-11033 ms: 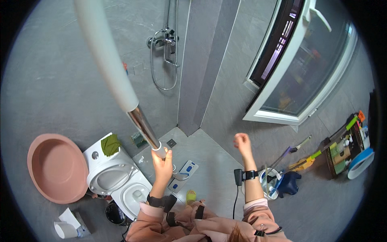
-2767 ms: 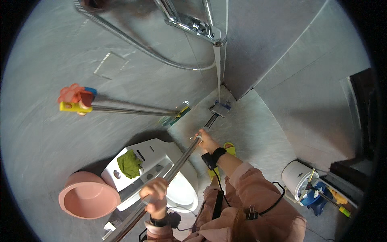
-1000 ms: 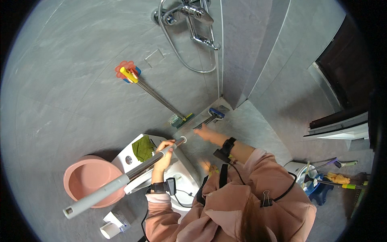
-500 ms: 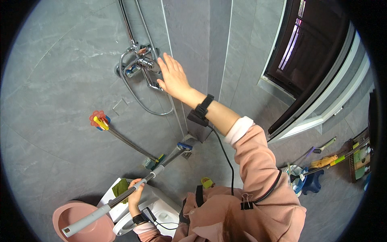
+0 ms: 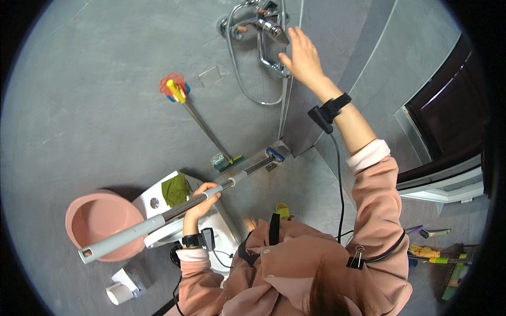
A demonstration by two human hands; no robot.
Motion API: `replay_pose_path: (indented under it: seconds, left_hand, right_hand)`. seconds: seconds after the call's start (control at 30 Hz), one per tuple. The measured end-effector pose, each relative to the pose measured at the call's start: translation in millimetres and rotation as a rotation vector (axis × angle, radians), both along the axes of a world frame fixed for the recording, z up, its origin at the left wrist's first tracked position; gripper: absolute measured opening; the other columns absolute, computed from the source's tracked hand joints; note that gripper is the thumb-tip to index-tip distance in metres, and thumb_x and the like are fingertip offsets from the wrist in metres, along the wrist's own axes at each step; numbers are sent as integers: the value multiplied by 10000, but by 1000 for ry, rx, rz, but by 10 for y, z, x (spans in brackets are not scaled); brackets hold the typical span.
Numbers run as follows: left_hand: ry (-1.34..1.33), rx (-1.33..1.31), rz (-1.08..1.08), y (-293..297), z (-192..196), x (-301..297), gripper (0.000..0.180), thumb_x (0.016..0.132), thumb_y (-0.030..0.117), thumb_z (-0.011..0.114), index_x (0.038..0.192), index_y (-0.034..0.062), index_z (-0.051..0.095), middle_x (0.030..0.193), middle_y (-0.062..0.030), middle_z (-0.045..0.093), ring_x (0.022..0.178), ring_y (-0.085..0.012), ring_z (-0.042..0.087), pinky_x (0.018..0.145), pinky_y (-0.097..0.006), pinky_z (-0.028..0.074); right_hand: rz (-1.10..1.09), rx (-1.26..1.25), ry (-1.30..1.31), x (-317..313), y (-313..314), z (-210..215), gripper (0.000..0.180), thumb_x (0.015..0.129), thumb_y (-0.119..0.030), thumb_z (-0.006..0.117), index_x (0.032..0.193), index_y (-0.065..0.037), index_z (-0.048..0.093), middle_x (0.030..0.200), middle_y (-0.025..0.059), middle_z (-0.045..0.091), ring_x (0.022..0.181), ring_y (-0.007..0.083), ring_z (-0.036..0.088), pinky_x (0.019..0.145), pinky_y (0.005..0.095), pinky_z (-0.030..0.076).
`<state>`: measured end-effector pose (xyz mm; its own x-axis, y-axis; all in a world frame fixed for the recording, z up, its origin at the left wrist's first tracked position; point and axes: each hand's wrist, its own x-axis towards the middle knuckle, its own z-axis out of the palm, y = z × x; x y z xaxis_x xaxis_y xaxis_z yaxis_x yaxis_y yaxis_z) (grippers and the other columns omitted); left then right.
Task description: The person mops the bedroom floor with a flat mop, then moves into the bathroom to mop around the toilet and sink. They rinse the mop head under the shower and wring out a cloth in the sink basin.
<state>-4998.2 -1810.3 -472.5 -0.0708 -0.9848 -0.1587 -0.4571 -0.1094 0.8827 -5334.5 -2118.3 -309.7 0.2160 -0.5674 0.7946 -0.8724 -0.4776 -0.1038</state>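
Note:
My left hand point(image 5: 201, 204) is closed around the metal shaft of a long-handled floor brush point(image 5: 126, 235). The pole slants from its grey grip end at lower left to a blue-edged brush head point(image 5: 274, 155) on the floor by the wall corner. My right hand point(image 5: 304, 57) is raised, fingers stretched out and holding nothing, beside the chrome shower mixer point(image 5: 270, 29) on the tiled wall. Whether its fingertips touch the mixer's handle I cannot tell. Each wrist wears a black strap with a cable.
A toilet point(image 5: 221, 237) stands under my left arm, a green cloth point(image 5: 175, 190) on its tank. Left of it is a pink basin point(image 5: 105, 203). Another yellow-handled brush point(image 5: 205, 126) leans on the wall from a hook. A green slipper point(image 5: 282, 210) lies below; cleaning tools point(image 5: 432, 253) stand right.
The view has shifted, so the wall fixtures sit higher and farther right. My left hand keeps its grip on the brush pole, and my right hand stays raised and open near the mixer.

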Motion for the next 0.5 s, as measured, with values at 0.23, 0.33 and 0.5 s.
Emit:
replay_pose_path:
  seconds: [0.23, 0.33, 0.5]
  left_hand:
    - [12, 34, 4, -11, 34, -69, 310, 791, 202, 660, 1040, 50, 556, 919, -44, 614, 847, -136, 562, 740, -274, 454]
    - [-28, 51, -12, -17, 47, -83, 304, 787, 179, 655, 1041, 42, 559, 927, -48, 605, 854, -126, 553, 750, -275, 457]
    - [-77, 44, -35, -38, 84, -73, 278, 769, 166, 676, 1006, 61, 576, 869, -35, 614, 813, -112, 551, 704, -273, 454]
  right_hand:
    - [36, -35, 12, 100, -183, 28, 643, 763, -266, 675, 1269, -2, 378, 1195, 183, 510, 1082, 333, 513, 896, 426, 423]
    - [50, 6, -26, 185, -234, 43, 586, 762, -273, 668, 1207, 13, 414, 1047, 173, 572, 950, 334, 574, 786, 428, 473]
    - [9, 90, -87, 326, -225, 112, 652, 735, -300, 689, 1211, 37, 397, 991, 195, 567, 903, 343, 578, 748, 430, 475]
